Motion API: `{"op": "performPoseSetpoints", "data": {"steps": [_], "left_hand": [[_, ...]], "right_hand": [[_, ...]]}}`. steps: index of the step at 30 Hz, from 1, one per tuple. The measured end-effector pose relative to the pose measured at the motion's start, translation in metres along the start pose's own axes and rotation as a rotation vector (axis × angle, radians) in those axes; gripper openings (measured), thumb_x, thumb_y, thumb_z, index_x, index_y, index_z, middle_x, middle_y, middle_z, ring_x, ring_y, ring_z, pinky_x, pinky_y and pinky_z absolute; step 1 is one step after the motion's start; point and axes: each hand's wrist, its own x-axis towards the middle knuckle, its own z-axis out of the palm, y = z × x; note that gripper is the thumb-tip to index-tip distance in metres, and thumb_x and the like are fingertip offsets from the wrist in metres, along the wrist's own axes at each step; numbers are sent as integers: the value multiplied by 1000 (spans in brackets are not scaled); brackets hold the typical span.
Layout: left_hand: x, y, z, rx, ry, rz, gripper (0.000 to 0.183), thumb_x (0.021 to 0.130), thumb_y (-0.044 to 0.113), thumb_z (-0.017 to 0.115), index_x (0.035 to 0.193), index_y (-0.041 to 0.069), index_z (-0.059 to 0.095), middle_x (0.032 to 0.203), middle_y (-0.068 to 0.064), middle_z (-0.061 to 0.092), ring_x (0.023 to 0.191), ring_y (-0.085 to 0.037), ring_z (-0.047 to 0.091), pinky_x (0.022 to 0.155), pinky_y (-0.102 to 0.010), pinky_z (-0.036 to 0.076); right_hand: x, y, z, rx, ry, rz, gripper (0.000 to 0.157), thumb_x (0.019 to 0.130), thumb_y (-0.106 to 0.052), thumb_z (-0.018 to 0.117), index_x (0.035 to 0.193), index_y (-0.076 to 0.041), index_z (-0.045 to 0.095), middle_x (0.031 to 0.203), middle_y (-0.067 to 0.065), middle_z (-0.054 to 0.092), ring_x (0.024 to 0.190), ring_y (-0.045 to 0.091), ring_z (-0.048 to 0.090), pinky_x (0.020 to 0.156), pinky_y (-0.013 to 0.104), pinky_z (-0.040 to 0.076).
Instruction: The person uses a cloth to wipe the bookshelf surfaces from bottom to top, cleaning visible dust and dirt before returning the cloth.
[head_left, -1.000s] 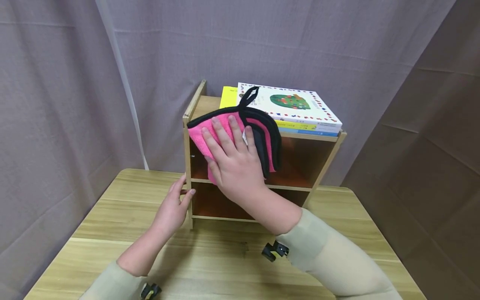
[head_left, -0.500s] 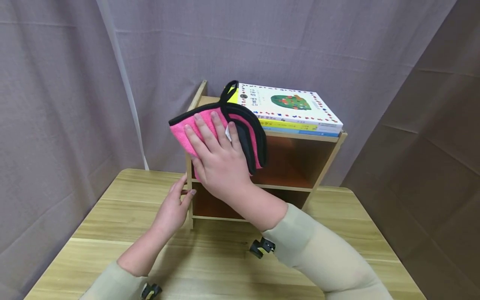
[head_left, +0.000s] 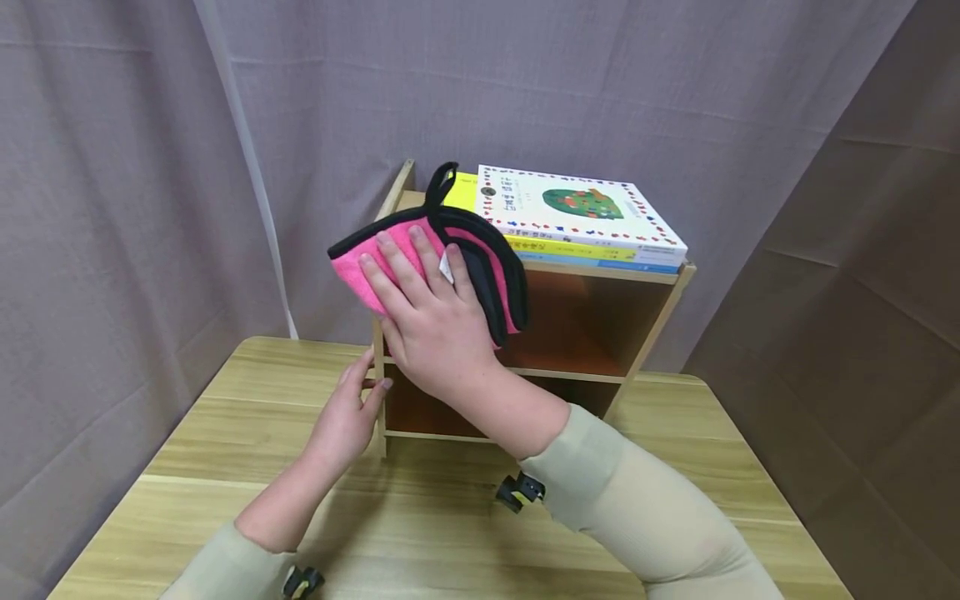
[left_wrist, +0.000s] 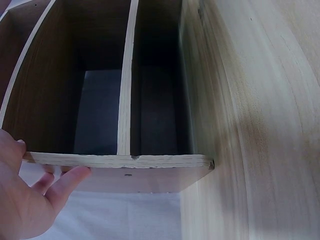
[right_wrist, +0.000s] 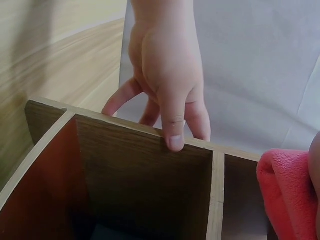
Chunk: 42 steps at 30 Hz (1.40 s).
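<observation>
A small wooden shelf unit point(head_left: 577, 376) stands on the table. My left hand point(head_left: 348, 421) holds its left side panel, and the right wrist view shows the thumb point(right_wrist: 175, 135) over the panel's edge with the other fingers on the outer side. My right hand point(head_left: 442, 337) lies spread on a folded pink cloth point(head_left: 356, 268) with black edging and a black loop, its fingers straight. Cloth and hand cover the shelf's upper left front, and the cloth's left corner sticks out past the side panel. How the cloth meets the wood beneath is hidden.
Several books point(head_left: 577, 200) lie stacked on the shelf's top, the uppermost white with a green picture. Grey curtains point(head_left: 300, 125) hang behind and beside the wooden table point(head_left: 225, 433). Both wrists carry small black camera mounts point(head_left: 519, 492).
My right hand and the pink cloth have moved left across the shelf's front, quickly at first, then only slightly. The left hand, shelf and books have stayed in place.
</observation>
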Motion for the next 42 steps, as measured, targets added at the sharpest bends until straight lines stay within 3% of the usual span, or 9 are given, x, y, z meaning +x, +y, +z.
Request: {"op": "performPoseSetpoints", "data": {"steps": [16, 25, 36, 42], "left_hand": [[0, -2, 0, 3, 8, 37, 50, 104, 24, 52, 152, 24, 37, 144, -12, 45, 118, -33, 57, 88, -49, 53], [-1, -1, 0, 36, 20, 40, 52, 105, 25, 52, 153, 15, 35, 145, -16, 43, 119, -33, 57, 89, -50, 52], [0, -2, -1, 50, 31, 78, 51, 104, 18, 51, 153, 17, 36, 146, -15, 44, 117, -35, 58, 91, -48, 52], [1, -3, 0, 34, 32, 83, 47, 104, 17, 51, 150, 15, 39, 145, -15, 45, 118, -35, 58, 94, -48, 51]], "right_hand": [[-13, -3, 12, -10, -68, -109, 59, 103, -40, 44, 157, -21, 32, 164, 3, 19, 152, 28, -4, 120, 51, 0], [-23, -5, 23, -12, -59, -161, 59, 103, -44, 45, 156, -21, 33, 164, 4, 20, 152, 27, 1, 121, 51, 3], [-37, -3, 36, 68, -68, -218, 60, 98, -46, 55, 151, -22, 43, 161, 3, 28, 152, 25, 3, 121, 51, 4], [-45, 0, 41, 92, -93, -244, 60, 99, -46, 51, 153, -23, 40, 162, 2, 26, 152, 26, 6, 121, 51, 3]]}}
